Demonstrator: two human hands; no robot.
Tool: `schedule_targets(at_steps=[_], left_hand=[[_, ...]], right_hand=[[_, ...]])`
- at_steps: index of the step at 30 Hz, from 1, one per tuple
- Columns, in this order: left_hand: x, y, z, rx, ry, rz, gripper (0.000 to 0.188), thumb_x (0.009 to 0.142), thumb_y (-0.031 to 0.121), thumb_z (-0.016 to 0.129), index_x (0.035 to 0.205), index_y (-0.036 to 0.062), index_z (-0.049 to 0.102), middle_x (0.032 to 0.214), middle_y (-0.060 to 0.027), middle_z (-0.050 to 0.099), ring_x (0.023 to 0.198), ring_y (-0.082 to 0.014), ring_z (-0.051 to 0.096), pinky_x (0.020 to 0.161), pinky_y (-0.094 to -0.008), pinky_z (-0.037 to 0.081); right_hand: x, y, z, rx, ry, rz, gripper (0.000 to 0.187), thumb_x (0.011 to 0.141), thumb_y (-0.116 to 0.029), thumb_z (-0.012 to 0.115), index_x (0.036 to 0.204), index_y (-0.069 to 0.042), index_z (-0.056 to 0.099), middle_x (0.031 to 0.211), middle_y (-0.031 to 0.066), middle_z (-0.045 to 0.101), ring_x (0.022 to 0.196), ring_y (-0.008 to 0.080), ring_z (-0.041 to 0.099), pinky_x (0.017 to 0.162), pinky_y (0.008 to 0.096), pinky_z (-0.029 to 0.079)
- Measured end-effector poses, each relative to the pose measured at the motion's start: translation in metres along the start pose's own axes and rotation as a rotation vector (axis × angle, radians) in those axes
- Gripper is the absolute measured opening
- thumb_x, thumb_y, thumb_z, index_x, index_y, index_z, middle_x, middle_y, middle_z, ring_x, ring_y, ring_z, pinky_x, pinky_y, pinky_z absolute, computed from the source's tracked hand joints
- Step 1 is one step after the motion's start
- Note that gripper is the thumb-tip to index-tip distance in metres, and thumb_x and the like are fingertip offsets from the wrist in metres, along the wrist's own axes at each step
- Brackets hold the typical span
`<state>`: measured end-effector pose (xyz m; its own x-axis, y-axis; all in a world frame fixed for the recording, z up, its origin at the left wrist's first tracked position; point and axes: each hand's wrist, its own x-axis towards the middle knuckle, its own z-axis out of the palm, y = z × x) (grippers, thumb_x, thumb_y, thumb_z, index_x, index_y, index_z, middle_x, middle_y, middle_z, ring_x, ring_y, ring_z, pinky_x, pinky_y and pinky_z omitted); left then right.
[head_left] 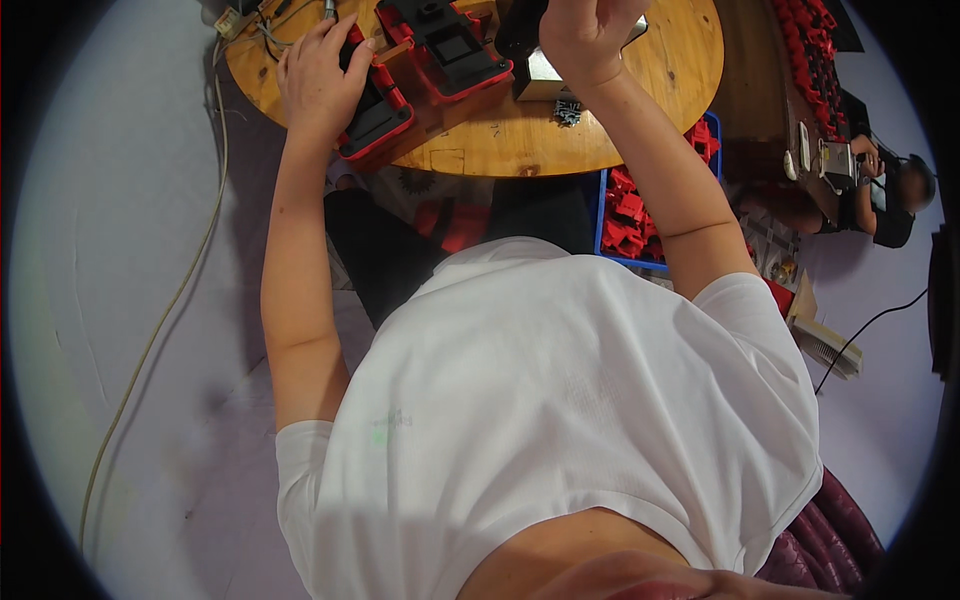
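Note:
My left hand (pixel 322 75) is closed around the far part of a red and black plastic case (pixel 380 118) on the round wooden table. A second red and black case (pixel 455 55), with a dark rectangular recess, sits just to its right. My right hand (pixel 592 35) is raised at the upper edge of the head view, its fingers curled and partly cut off. What it holds is out of sight. Beside it are a dark object (pixel 518 28) and a shiny metal box (pixel 545 85). A small heap of screws (pixel 567 112) lies in front of the box.
A blue crate (pixel 600 215) of red plastic parts stands below the table (pixel 470 155) on the right. Cables (pixel 270 30) run along the table's left side. At far right a person (pixel 880 190) works at another bench with rows of red parts (pixel 812 60).

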<state>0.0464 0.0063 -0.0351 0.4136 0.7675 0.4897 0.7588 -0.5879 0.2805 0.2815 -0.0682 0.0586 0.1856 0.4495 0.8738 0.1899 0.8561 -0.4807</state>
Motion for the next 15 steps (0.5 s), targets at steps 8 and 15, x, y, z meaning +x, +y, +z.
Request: schedule_targets(at_steps=[8,15], left_hand=[[-0.002,-0.010,0.000,0.043,0.005,0.023,0.045,0.093,0.044,0.054,0.130,0.0197,0.059,0.130,-0.0078,0.059,0.123,-0.0283,0.052,0.107,-0.0449,0.033],[0.004,-0.009,0.002,0.064,-0.007,0.059,0.045,0.094,0.045,0.053,0.130,0.0205,0.059,0.128,-0.0077,0.060,0.121,-0.0289,0.053,0.104,-0.0436,0.036]], right_hand=[[0.007,-0.023,-0.029,0.072,0.117,0.130,0.039,0.099,-0.042,0.052,0.110,-0.005,0.048,0.079,0.0084,0.059,0.061,0.0137,0.058,0.055,0.0284,0.048],[-0.012,-0.018,-0.080,-0.233,0.129,-0.046,0.044,0.097,-0.041,0.057,0.117,-0.003,0.045,0.077,0.0076,0.056,0.060,0.0134,0.056,0.055,0.0284,0.048]])
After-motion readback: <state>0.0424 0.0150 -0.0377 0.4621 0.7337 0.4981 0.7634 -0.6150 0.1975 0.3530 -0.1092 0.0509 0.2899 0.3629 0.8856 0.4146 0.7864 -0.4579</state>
